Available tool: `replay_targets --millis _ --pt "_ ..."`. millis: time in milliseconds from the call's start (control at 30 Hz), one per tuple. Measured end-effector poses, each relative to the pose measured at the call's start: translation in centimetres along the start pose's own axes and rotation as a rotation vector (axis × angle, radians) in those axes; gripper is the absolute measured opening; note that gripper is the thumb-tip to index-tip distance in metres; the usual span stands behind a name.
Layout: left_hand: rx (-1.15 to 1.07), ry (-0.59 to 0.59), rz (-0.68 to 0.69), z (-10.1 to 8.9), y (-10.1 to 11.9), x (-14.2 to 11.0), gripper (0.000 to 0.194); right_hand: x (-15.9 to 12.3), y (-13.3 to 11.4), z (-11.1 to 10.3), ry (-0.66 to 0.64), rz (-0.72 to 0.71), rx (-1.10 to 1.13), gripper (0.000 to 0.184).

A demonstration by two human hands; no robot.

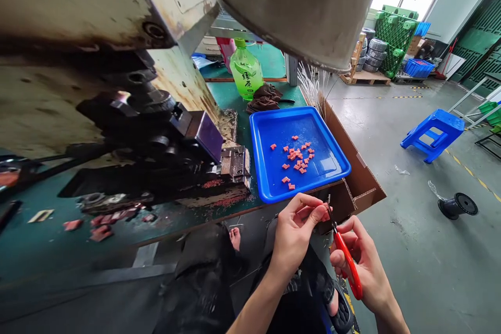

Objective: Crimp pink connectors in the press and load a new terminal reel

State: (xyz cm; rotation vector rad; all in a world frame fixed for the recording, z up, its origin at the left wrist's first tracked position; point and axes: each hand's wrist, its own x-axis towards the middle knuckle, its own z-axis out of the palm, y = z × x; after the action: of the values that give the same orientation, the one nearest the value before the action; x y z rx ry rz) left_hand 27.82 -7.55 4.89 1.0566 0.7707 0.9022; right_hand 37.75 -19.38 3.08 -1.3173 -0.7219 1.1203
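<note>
My left hand (294, 232) is closed in a pinch over the near edge of the tray, its thumb and forefinger on a small pink piece (326, 207) that is mostly hidden. My right hand (362, 263) is closed around red-handled scissors (346, 258). Their slim dark blades point up and reach the left fingertips, touching or nearly touching the piece. Just beyond both hands lies a blue tray (263, 167) with several small pink notched pieces (298, 155) scattered in its middle.
A greasy machine (164, 125) fills the left, pink scraps (102, 232) below it. Behind the tray are a green bottle (246, 70) and dark gloves (266, 98). An open cardboard box (362, 182) stands right of the tray. A blue stool (432, 133) and black spool (457, 205) occupy the floor.
</note>
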Motion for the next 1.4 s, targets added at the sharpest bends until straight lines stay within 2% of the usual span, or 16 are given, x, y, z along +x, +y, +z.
replay_targets --millis 167,300,500,733,967,1133,1400 --pt "-0.015 0.014 0.000 0.0 0.2 0.0 0.031 0.5 0.0 0.5 0.056 -0.024 -0.014 0.056" --pt "0.017 0.016 0.017 -0.2 0.4 -0.1 0.030 1.0 -0.5 0.8 0.063 0.014 -0.030 0.056" --pt "0.021 -0.022 -0.016 -0.4 0.9 -0.1 0.033 1.1 -1.3 0.6 0.097 -0.005 -0.185 0.054" --pt "0.033 -0.029 -0.055 -0.5 0.7 -0.3 0.031 1.1 -2.3 0.2 0.046 -0.012 -0.262 0.051" --pt "0.053 -0.102 0.004 -0.9 1.2 0.1 0.028 1.2 -2.1 0.0 0.031 0.105 -0.026 0.059" --pt "0.006 -0.147 -0.027 -1.5 1.5 0.5 0.035 1.0 -1.6 0.8 0.080 0.067 0.057 0.059" --pt "0.016 -0.145 -0.047 -1.3 1.4 0.5 0.037 1.1 -1.7 0.7 0.046 0.001 -0.174 0.061"
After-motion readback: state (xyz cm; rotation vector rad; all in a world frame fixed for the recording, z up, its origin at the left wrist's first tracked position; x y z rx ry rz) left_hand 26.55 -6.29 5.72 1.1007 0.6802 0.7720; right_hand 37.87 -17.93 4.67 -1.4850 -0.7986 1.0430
